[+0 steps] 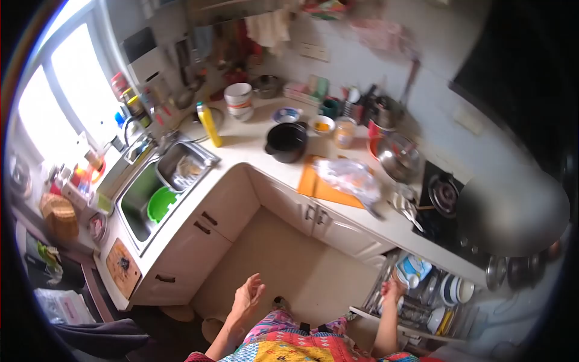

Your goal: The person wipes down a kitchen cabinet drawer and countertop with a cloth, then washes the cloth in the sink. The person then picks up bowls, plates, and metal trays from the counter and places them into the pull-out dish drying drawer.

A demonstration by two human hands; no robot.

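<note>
"What are your hands doing?"

"My left hand (248,295) hangs in the air, fingers loosely parted, apparently holding nothing. My right hand (392,291) is at the drawer (363,313); whether it grips anything, I can't tell."

"Why is the drawer out?"

"Probably so I can reach inside from above. The white bowls (464,291) sit side by side, perhaps to save room."

"And further off?"

"On the worktop (244,148), a plastic bag (347,174) lies on the orange board (310,183), maybe to keep the surface clean. The black pot (286,143) stands near it."
</note>
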